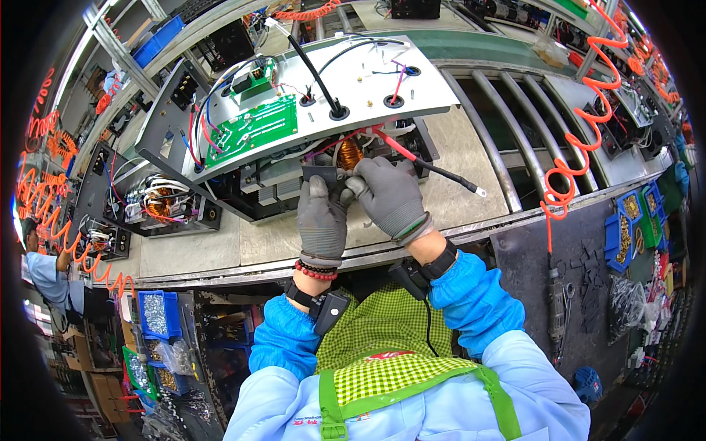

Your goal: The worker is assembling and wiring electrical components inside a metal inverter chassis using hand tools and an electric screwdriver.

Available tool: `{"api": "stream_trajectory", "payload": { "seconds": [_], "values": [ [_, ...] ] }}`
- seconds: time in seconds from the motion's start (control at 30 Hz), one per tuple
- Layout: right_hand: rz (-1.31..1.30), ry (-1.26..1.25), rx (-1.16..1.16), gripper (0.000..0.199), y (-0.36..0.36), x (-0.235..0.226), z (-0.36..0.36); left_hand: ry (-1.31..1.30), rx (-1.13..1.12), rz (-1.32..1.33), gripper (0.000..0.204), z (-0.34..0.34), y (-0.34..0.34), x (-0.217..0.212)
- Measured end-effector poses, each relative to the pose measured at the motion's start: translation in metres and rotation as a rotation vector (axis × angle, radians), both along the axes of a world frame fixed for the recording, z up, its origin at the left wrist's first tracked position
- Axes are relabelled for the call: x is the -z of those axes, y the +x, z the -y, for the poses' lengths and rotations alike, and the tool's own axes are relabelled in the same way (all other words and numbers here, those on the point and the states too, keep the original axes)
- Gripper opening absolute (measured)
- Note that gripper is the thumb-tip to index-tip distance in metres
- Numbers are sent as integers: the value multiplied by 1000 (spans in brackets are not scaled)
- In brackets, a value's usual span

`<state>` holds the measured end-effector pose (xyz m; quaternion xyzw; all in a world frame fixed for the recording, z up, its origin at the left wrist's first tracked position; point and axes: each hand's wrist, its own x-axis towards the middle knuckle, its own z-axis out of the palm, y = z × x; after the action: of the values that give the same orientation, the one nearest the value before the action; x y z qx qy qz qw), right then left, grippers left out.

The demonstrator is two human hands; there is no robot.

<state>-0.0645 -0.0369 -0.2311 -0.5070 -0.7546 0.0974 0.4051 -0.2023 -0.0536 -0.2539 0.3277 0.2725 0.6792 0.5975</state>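
Note:
Both my hands wear grey work gloves and meet at the near side of an opened electrical unit. My left hand (pixel 321 224) pinches a small dark flat piece (pixel 319 173) with its thumb on top. Right beside it, my right hand (pixel 388 197) has its fingers closed together; what they hold is hidden. A copper-wound coil (pixel 349 153) sits inside the unit just beyond my fingers. Above it lies the tilted white metal panel (pixel 353 84), carrying a green circuit board (pixel 257 126) and wires. A red-and-black cable (pixel 434 170) with a ring terminal sticks out to the right.
A second unit (pixel 158 202) with a coil stands at left. Metal rollers (pixel 507 132) run at right, below a hanging orange coiled hose (pixel 562 180) with a power screwdriver (pixel 557 301). Blue bins of fasteners (pixel 624 239) lie at right, another blue bin (pixel 158 314) at left. A co-worker (pixel 55 272) stands far left.

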Motion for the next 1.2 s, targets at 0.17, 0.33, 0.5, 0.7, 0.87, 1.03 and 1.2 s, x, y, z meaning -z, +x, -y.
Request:
{"api": "stream_trajectory", "payload": {
  "seconds": [0.17, 0.33, 0.5, 0.7, 0.87, 1.03, 1.2],
  "values": [
    [33, -5, 11, 22, 1, 3, -2, 42, -91, -73, 31, 2, 6, -8],
    [33, 27, 18, 20, 2, 4, 0, 92, -145, -218, 27, 0, 0, 5],
    [-12, 37, -2, 19, 4, 7, 1, 138, -190, -335, 25, 1, -2, 9],
    [-269, -90, -147, 43, 21, 22, 6, 590, -377, -1191, 22, -4, -18, -22],
    [-391, -169, -204, 67, 28, 34, 17, 760, -318, -1332, 18, -18, -17, -37],
    [-223, 89, -201, 61, 33, 15, 22, 757, -286, -1432, 17, -20, -23, -27],
    [-248, 80, -281, 59, 18, -3, 11, 673, -252, -1338, 16, -25, -3, -9]
  ]
}}
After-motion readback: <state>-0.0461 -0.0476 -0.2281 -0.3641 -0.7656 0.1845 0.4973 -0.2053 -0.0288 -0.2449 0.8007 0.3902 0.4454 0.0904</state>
